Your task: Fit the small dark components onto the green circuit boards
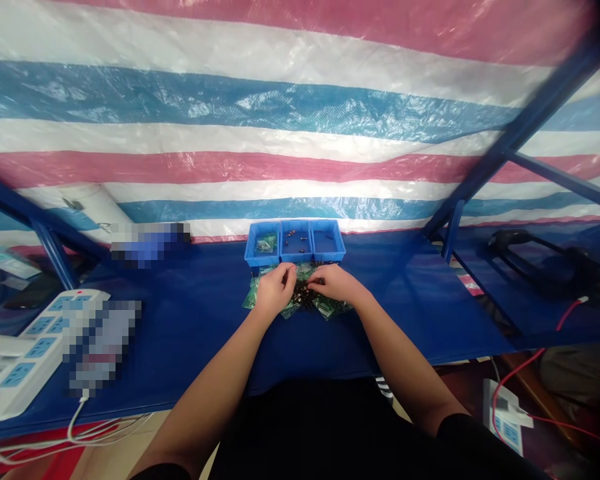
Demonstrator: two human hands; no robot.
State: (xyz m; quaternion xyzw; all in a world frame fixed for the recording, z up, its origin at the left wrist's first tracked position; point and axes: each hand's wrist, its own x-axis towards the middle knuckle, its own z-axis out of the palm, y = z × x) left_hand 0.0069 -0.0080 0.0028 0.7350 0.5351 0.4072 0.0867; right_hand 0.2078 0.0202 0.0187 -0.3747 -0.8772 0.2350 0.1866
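Both hands work at a heap of small dark parts (305, 298), which lies among green packets (326, 307) on the blue table (190, 327), on the near side of three blue bins. The left hand (276, 290) is curled narrow at the heap's left edge, thumb and forefinger close together; the right hand (336, 283) reaches in from the right, its fingertips drawn close over the parts. Whether either pinches a piece, I cannot tell. The left bin (261, 261) holds something green, the middle bin (296, 257) a few small pieces. The step in hand looks like picking through the heap; the next move seems to call for a fine fingertip grip on a single part, leaving its neighbours undisturbed.
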